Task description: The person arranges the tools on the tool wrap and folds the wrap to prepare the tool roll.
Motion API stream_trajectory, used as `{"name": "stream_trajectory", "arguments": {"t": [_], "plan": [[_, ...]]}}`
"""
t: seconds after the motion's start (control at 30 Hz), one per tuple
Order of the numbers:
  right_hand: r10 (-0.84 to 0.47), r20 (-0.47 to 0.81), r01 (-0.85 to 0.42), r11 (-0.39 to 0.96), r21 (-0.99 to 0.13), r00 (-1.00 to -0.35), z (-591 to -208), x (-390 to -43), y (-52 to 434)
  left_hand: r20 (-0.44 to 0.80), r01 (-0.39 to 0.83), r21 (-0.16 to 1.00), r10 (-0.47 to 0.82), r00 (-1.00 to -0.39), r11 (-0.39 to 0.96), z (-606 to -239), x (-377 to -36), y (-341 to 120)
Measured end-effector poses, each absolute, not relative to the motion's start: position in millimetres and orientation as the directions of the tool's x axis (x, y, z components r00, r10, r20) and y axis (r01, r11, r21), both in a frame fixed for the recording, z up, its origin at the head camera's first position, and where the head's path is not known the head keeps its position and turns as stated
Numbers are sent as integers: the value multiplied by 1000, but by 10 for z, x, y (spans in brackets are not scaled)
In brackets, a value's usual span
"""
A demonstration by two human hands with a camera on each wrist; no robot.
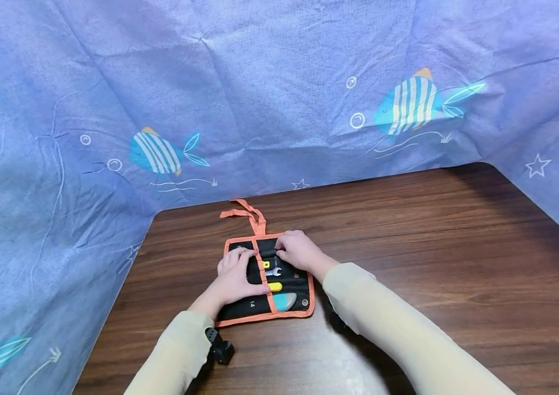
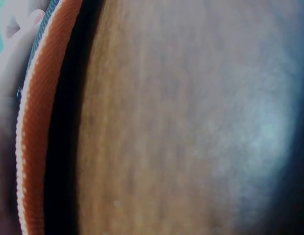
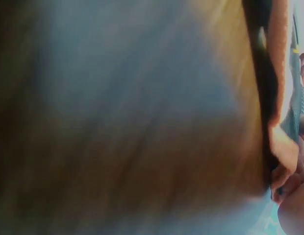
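Observation:
A black tool pouch (image 1: pixel 240 311) with orange trim lies unrolled on the table in the head view. Its orange edging (image 2: pixel 41 122) runs down the left wrist view. My left hand (image 1: pixel 232 280) rests on its left half, thumb and fingers spread along the orange middle strip. At the upper right, my right hand (image 1: pixel 301 251) pinches the end of a dark ribbed tool (image 1: pixel 269 253), whose kind I cannot tell. Below it in the pockets sit a small yellow piece (image 1: pixel 266 264), an open-ended wrench (image 1: pixel 274 272), a yellow handle (image 1: pixel 275 287) and a teal-and-grey handle (image 1: pixel 285 302).
Two orange tie straps (image 1: pixel 247 211) stretch from the pouch's far edge across the dark wooden table (image 1: pixel 407 236). A blue fish-patterned cloth (image 1: pixel 279 99) hangs behind the table and at its sides. Black wrist devices (image 1: pixel 221 346) sit under the sleeves.

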State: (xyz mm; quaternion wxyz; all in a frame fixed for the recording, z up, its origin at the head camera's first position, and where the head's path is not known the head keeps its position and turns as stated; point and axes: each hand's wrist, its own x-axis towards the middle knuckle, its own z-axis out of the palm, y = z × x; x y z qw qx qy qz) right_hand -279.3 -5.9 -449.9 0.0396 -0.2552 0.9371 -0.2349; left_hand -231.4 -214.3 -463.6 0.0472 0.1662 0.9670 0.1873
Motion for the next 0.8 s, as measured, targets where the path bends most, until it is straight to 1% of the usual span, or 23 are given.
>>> {"name": "stream_trajectory", "arguments": {"t": [0.3,0.67,0.8], "plan": [[-493,52,-457,757,-467,-869,-4518,-2807,-151,-48,304,382,347,-937,873,-4638,-2329,-2153],[-474,47,-435,757,-487,-879,-4506,-2797,-194,-13,350,366,381,-924,862,-4656,-2341,-2179],[-465,24,-408,752,-518,-885,-4510,-2780,-232,-14,359,378,393,-920,854,-4670,-2341,-2181]]}}
